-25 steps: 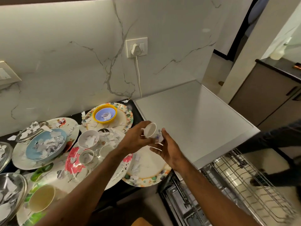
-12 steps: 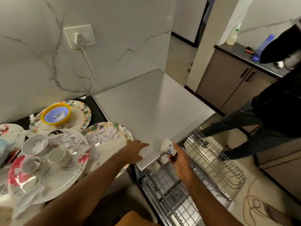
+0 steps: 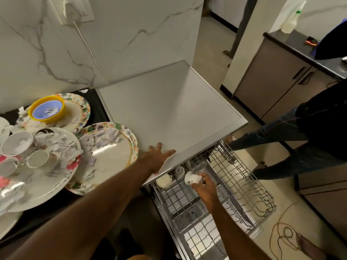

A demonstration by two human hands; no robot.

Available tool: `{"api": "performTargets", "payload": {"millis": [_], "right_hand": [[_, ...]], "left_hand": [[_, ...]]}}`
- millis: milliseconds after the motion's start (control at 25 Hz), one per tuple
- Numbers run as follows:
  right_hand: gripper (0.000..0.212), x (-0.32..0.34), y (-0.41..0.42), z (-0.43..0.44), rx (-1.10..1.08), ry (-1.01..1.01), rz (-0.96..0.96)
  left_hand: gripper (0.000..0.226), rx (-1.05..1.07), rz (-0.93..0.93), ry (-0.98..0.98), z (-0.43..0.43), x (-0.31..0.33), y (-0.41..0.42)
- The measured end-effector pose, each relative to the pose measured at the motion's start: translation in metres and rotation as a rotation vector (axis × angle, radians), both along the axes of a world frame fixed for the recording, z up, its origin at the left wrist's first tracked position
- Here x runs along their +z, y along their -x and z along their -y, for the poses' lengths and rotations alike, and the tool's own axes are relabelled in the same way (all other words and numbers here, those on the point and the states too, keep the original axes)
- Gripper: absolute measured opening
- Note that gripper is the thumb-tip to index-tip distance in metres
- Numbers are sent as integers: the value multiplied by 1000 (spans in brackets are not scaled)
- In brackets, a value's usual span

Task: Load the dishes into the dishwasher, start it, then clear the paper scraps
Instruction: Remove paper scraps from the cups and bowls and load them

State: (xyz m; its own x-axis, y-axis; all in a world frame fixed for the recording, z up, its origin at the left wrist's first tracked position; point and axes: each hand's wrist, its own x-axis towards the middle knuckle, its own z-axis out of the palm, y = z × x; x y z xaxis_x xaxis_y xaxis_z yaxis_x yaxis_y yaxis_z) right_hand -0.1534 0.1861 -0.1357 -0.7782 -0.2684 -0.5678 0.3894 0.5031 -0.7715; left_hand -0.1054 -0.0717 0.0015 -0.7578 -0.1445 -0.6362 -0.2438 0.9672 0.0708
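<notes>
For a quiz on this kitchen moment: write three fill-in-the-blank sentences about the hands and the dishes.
1. The right hand grips a white cup above the dishwasher's pulled-out ____.
2. The left hand lies flat on the dishwasher's ____.
3. The yellow bowl sits on a floral ____.
Missing words: rack; top; plate.

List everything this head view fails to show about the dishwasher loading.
- Cup: the right hand covers its side; whether it touches the rack is unclear.
- Dishwasher's inside: hidden under its grey top, where the left hand lies flat.
- Plates on the left: cut off by the frame edge.
- Paper scraps: motion-blurred, uncountable.
- Second person: cut off by the right edge.
</notes>
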Motion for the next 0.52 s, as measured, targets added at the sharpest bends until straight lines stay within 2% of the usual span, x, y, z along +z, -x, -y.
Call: {"api": "performTargets", "payload": {"millis": [80, 200, 280, 360, 440, 520], "right_hand": [[63, -18, 7, 1, 101, -142, -75], [67, -43, 11, 7, 273, -339, -218], [70, -54, 12, 13, 404, -462, -289], [77, -67, 16, 19, 516, -551, -351], [82, -81, 18, 24, 598, -585, -374], [83, -95, 23, 29, 639, -601, -371]], "left_hand": [[112, 24, 15, -15, -1, -2, 7], [92, 138, -26, -76, -10, -7, 16], [99, 228, -84, -36, -16, -12, 23], [101, 188, -69, -72, -12, -20, 29], [103, 125, 50, -108, -4, -20, 33], [87, 59, 110, -108, 0, -13, 35]]}}
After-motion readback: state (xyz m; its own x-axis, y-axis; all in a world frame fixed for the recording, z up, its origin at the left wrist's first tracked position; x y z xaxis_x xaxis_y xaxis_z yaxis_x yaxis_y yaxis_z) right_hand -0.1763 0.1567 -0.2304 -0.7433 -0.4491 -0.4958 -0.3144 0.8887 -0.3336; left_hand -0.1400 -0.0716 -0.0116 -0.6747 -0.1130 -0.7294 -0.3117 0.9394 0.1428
